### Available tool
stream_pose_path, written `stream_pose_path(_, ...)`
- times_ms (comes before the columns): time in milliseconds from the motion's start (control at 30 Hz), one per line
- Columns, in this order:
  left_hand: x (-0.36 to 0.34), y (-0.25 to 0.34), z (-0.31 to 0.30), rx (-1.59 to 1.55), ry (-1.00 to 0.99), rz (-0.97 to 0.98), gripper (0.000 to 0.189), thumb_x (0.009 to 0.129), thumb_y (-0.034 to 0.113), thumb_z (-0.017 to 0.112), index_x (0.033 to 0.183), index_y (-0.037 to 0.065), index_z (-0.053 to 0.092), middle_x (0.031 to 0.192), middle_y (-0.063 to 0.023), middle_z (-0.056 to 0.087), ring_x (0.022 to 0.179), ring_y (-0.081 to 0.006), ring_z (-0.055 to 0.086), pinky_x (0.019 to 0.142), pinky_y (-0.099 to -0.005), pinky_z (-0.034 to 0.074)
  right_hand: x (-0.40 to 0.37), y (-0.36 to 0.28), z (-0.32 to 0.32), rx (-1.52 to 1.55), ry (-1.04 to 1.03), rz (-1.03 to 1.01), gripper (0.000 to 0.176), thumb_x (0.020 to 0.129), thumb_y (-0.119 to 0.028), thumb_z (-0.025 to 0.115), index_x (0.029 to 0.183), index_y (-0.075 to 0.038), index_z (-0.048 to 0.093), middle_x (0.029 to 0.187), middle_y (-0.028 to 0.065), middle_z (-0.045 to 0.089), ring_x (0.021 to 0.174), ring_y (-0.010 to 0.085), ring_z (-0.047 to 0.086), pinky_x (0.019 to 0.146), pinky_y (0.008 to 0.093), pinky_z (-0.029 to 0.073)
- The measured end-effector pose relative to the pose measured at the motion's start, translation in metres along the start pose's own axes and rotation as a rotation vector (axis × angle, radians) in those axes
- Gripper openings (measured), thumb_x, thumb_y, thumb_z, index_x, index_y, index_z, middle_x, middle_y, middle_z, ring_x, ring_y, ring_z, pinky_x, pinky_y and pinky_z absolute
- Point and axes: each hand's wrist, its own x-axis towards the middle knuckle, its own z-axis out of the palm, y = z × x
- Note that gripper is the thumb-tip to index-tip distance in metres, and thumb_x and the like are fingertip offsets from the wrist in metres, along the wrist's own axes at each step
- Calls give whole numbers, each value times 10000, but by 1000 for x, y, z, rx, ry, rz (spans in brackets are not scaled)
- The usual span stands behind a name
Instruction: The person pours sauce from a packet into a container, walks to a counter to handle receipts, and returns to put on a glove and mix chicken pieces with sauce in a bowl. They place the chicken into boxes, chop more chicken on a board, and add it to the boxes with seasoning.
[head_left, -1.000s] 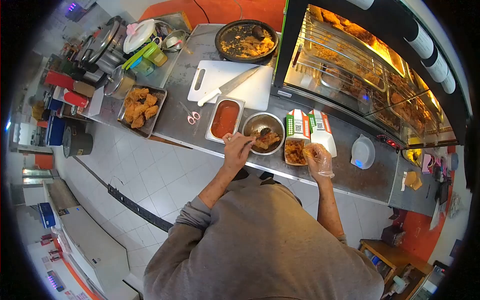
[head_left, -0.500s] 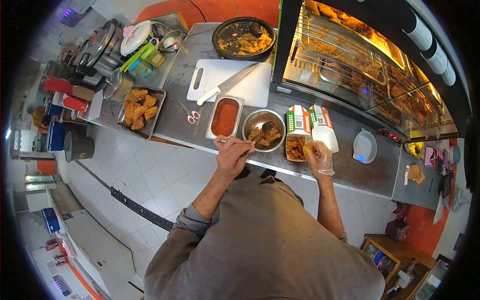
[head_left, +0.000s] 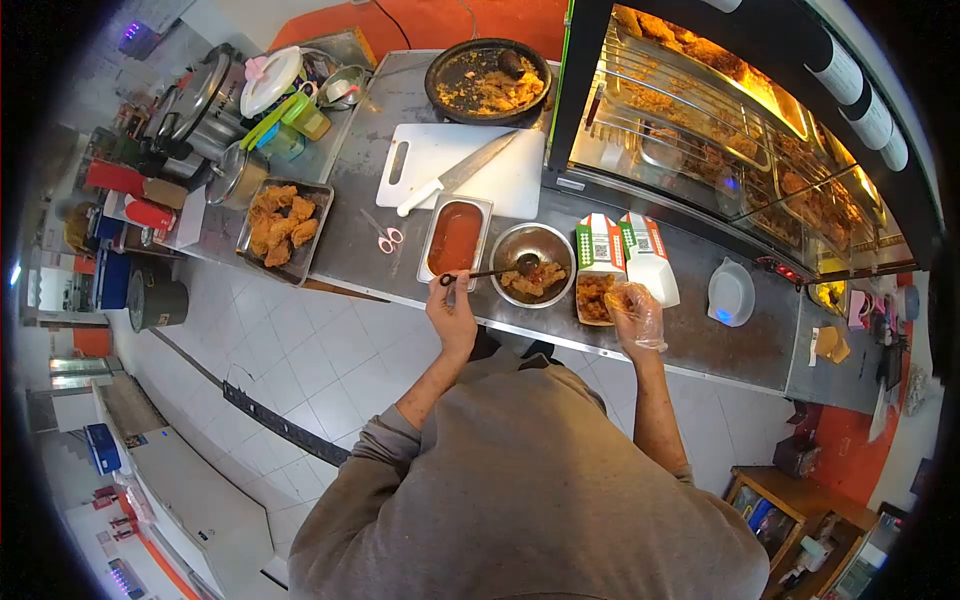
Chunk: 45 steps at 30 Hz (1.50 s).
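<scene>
My bare left hand (head_left: 452,312) pinches the end of a dark spoon's handle (head_left: 480,273). The handle lies nearly level, passing the corner of a metal pan of red sauce (head_left: 456,238). Its scoop rests inside a steel mixing bowl (head_left: 533,236), against pieces of sauced fried chicken (head_left: 533,285). In a clear plastic glove, my right hand (head_left: 640,322) has its fingers curled at the side of a printed takeaway box (head_left: 600,247) filled with sauced chicken pieces (head_left: 594,297). Orange colour shows at those fingertips; I cannot tell what they hold. Beside it stands a second open box (head_left: 655,282).
A knife (head_left: 460,175) lies on a white cutting board (head_left: 405,150). Scissors (head_left: 388,238) lie near a tray of fried chicken (head_left: 283,225). Behind the board sits a black stone mortar (head_left: 440,98). A heated display case (head_left: 690,150) borders the counter; a white plastic bowl (head_left: 731,295) stands right.
My left hand has shifted left and slid out to the handle's end, so the spoon has swung from steep to nearly level. My right hand has stayed at the box.
</scene>
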Motion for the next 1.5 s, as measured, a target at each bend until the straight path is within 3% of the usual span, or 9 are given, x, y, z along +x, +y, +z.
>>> stream_pose_path(367,39,-17,-29,-386,165,-590,242,956,238,591,966,9,668,907,-36,656,854,-83,520,802,-228,378,7,-22,6,4,-18,4,189,735,-26,650,917,18,623,880,161,646,778,282,649,714,356,514)
stream_pose_path(600,94,-47,-64,-229,141,-95,245,946,248,605,915,13,669,835,-36,638,813,-101,547,779,-253,398,12,-36,20,12,-10,5,183,726,-20,608,906,7,627,826,159,638,750,282,647,689,366,505)
stream_pose_path(667,96,-57,-70,390,-103,192,220,945,207,601,897,3,668,824,-57,637,822,-126,597,770,-282,439,12,-41,23,5,-15,-7,183,726,-19,602,905,8,626,822,159,638,743,278,647,684,366,505)
stream_pose_path(767,87,-52,-68,569,-153,185,206,941,193,599,880,10,672,806,-67,639,844,-146,621,777,-280,453,12,-40,27,21,-8,-11,185,725,-17,588,905,11,624,814,161,638,736,272,649,679,364,507)
stream_pose_path(800,84,-57,-64,141,-102,-18,231,953,226,584,898,22,678,820,-52,653,833,-134,606,788,-261,431,11,-39,28,48,-2,-2,187,725,-15,582,905,13,622,812,162,638,735,270,651,678,363,507)
stream_pose_path(933,77,-82,-75,-121,87,-457,273,957,251,583,958,-7,674,891,-51,668,825,-115,572,786,-241,416,9,-37,28,41,-18,49,189,727,-10,588,911,14,623,823,163,640,744,266,654,682,362,509)
stream_pose_path(1267,54,-134,-93,-469,286,-886,245,892,398,652,1013,184,662,924,101,650,857,-40,492,900,-344,297,11,-34,25,46,-49,40,181,730,-1,601,907,26,625,830,167,639,759,270,656,681,360,505)
stream_pose_path(1333,55,-108,-89,-554,334,-1104,287,895,438,633,1040,190,651,942,104,637,809,-44,464,740,-270,306,12,-31,23,47,-63,53,186,728,-4,602,910,29,625,831,168,640,765,275,657,686,362,506)
stream_pose_path(1500,56,-71,-79,-577,271,-1035,298,888,465,627,1060,222,642,962,122,631,826,-31,461,723,-271,277,12,-20,19,74,-50,68,193,718,4,604,908,24,626,838,161,634,756,271,647,695,357,504)
